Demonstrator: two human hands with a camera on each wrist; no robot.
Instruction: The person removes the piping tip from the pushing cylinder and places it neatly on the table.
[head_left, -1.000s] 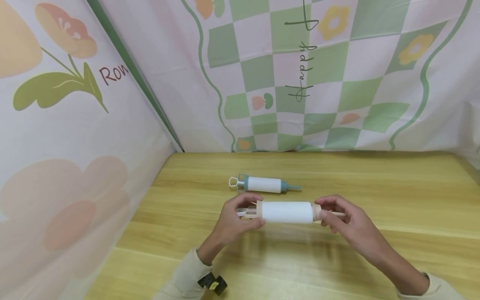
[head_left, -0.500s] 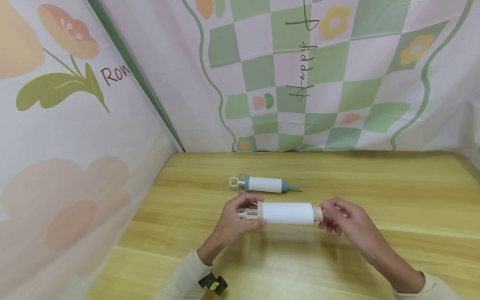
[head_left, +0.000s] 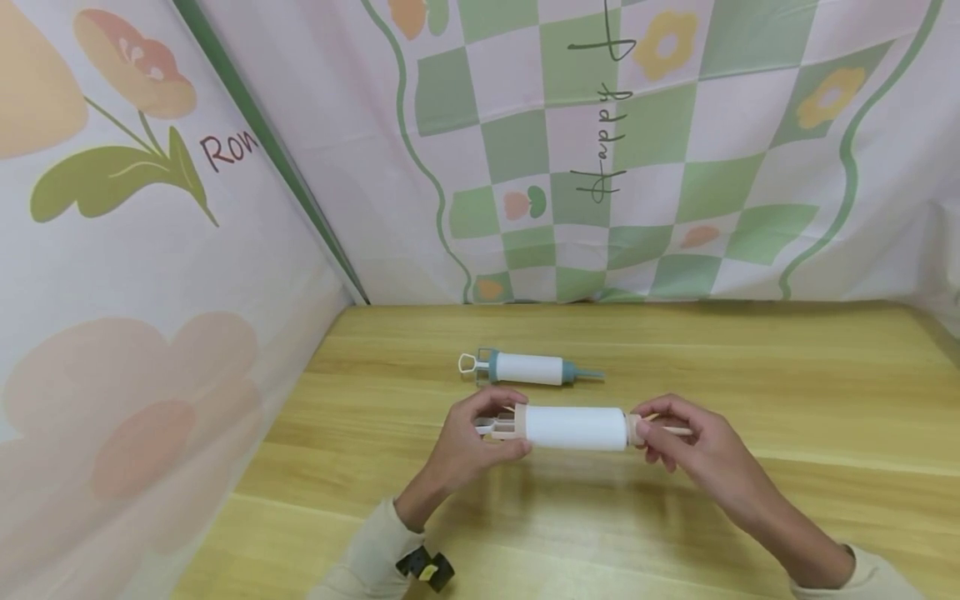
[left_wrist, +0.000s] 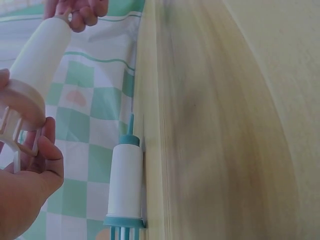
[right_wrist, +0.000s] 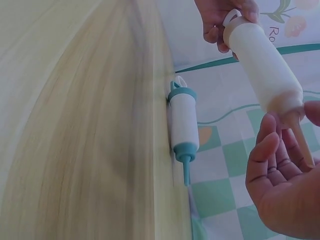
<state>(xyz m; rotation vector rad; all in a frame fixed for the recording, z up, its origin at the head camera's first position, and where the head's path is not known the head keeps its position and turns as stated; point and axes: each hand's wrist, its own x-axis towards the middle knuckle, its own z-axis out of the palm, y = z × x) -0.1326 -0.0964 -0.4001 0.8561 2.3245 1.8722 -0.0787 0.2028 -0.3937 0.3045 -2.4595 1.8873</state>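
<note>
A large syringe with a white barrel (head_left: 576, 427) and beige ends is held level above the table in the head view. My left hand (head_left: 474, 435) grips the beige collar at its handle end, thumb on the near side and fingers on the far side. Pale handle parts (left_wrist: 11, 135) show within that grip in the left wrist view. My right hand (head_left: 701, 442) pinches the beige nozzle cap (head_left: 635, 430) between thumb and fingers. From the cap, a thin beige nozzle (right_wrist: 300, 137) sticks out past the fingers in the right wrist view.
A second syringe, white with teal ends (head_left: 528, 369), lies on the wooden table (head_left: 375, 400) just beyond my hands, its nozzle pointing right. Printed cloth (head_left: 585, 150) hangs along the table's back edge and another printed sheet (head_left: 150, 275) on the left.
The right-hand fingers slide outward over the nozzle, then return to the cap with the nozzle showing again. The left hand and the teal-ended syringe stay nearly still.
</note>
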